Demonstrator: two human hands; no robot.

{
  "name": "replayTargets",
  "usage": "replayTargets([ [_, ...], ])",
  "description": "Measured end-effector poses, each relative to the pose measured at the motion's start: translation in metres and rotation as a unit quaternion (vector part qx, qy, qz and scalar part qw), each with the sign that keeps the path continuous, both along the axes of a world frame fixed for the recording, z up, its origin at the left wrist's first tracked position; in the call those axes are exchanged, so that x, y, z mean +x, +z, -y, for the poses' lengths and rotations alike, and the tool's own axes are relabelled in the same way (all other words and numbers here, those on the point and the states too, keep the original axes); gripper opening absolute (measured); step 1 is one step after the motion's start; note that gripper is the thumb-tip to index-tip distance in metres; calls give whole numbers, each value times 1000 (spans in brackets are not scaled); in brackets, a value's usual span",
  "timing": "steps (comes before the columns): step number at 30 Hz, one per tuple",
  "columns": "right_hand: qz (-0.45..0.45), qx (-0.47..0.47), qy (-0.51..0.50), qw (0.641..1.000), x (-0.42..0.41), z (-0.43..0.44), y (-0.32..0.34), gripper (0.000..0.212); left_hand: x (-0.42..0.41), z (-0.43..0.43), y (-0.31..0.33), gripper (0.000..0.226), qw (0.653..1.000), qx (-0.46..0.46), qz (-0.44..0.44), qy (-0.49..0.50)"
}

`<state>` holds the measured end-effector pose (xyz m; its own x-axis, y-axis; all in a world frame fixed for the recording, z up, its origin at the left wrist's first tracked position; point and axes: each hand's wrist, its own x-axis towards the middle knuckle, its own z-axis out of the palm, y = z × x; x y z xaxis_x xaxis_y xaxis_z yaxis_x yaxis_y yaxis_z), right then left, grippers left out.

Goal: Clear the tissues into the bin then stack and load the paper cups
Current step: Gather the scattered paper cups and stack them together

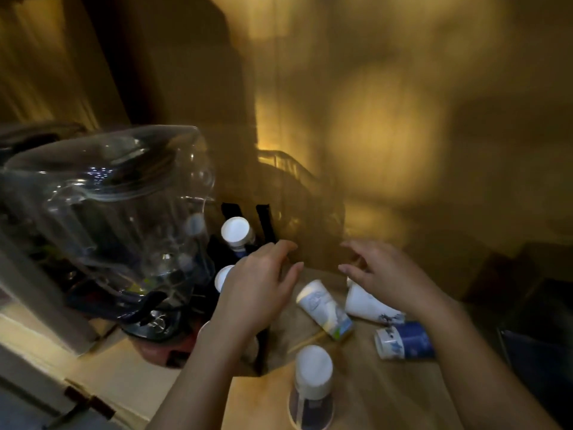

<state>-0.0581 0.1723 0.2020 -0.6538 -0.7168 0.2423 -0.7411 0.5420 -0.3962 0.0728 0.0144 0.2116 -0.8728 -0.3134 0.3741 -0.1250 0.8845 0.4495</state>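
Observation:
Several paper cups lie scattered on a wooden table (372, 398). One white and green cup (325, 308) lies on its side between my hands. A white cup (369, 302) lies under my right hand (390, 274), and a blue and white cup (404, 339) lies beside my right wrist. An upside-down cup (313, 373) stands near the table's front. More upside-down cups (235, 231) sit in a dark holder to the left, one partly behind my left hand (260, 283). Both hands hover with fingers apart, holding nothing. No tissues are visible. The picture is blurred.
A large clear water bottle (117, 206) on a dispenser fills the left side, close to my left hand. A wire rack (294, 181) stands behind the table against a dim yellow wall. A dark object (542, 336) sits at the right.

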Motion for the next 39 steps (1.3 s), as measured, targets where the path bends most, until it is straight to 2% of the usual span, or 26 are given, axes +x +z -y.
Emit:
replayTargets([
  [4,6,16,-27,999,-25,-21,-21,39,-30,-8,-22,32,999,24,32,-13],
  [10,78,68,-66,992,-52,-34,-55,30,-68,0,-68,31,991,54,117,-36],
  [13,83,69,-87,990,-62,-36,-73,26,-92,10,-96,32,982,57,170,-57],
  [19,107,124,-118,979,-88,-32,-122,34,-143,19,-152,38,967,10,240,-87],
  [25,130,182,-185,957,-98,-34,-170,40,-159,22,-208,58,941,-62,309,-123],
  [29,124,214,-205,947,-103,-42,-193,41,-162,22,-232,67,928,-104,318,-164],
  [35,100,253,-205,940,-123,-47,-212,43,-170,22,-246,82,917,-159,322,-176],
  [39,97,280,-193,935,-135,-45,-220,50,-167,19,-260,82,908,-178,332,-182],
])
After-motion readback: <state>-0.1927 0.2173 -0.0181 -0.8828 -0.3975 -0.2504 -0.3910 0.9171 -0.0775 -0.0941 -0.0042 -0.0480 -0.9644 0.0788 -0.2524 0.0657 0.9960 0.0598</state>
